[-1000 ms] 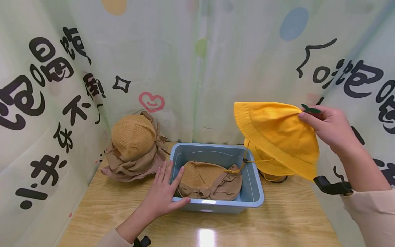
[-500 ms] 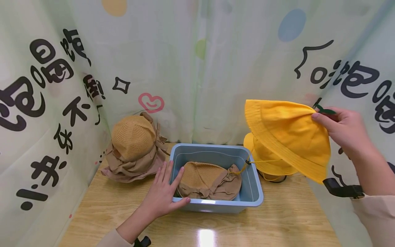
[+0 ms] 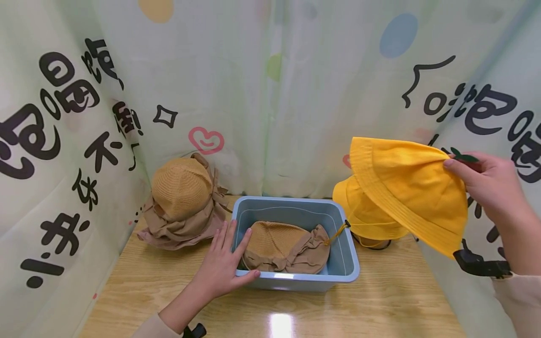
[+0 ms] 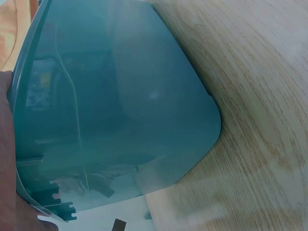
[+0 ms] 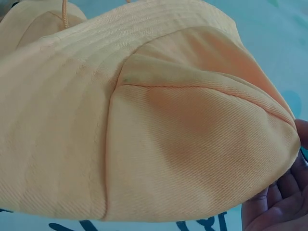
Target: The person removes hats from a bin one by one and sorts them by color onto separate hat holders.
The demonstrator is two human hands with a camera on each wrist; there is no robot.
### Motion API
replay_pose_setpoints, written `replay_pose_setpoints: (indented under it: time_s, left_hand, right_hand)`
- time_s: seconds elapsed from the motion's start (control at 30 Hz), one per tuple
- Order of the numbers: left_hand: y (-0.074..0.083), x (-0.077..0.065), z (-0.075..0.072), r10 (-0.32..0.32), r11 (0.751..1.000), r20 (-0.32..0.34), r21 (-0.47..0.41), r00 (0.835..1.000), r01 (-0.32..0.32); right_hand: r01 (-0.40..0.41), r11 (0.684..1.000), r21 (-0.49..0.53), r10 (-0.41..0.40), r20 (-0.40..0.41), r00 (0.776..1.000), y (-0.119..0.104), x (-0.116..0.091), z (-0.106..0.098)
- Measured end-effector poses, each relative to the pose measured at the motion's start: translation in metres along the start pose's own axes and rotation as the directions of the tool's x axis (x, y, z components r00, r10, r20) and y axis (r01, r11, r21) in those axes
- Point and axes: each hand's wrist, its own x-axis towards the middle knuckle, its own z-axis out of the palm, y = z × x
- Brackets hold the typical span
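Observation:
My right hand (image 3: pixel 492 183) pinches a yellow bucket hat (image 3: pixel 410 188) by the crown, beside its green leaf trim (image 3: pixel 464 156). The hat hangs tilted, brim to the left. Its yellow cord (image 3: pixel 336 233) with a dark toggle crosses the right rim of the blue bin (image 3: pixel 296 280). In the right wrist view the yellow hat (image 5: pixel 192 130) looks pale orange, with fingers at its crown. My left hand (image 3: pixel 226 263) rests with spread, straight fingers on the bin's left front corner. Inside the bin lies a tan straw-and-cloth hat (image 3: pixel 276 244). The left wrist view shows the bin's outer wall (image 4: pixel 120 96).
More tan hats (image 3: pixel 181 202) are stacked left of the bin on the wooden table (image 3: pixel 211 314). Behind the held hat, another yellow hat (image 3: pixel 367 216) sits to the bin's right. Printed curtains (image 3: pixel 253 70) enclose the table at the back and sides.
My right hand has moved to the right with the yellow hat, drawing its cord and toggle across to the bin's right rim. My left hand has stayed on the bin.

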Motion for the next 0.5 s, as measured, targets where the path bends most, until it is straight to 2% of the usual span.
replay_pose_setpoints:
  time_s: [0.23,0.5]
  left_hand:
    - [0.001,0.0,-0.001,-0.024,1.0,0.052,-0.009,0.998,0.024]
    - [0.0,0.0,0.001,-0.013,1.0,0.017,-0.029,1.0,0.013]
  right_hand:
    - [-0.033,0.999,-0.025,0.032,-0.019,0.999,0.015,0.001,-0.001]
    - [-0.061,0.997,-0.038,0.061,-0.017,0.998,0.021,0.001,-0.002]
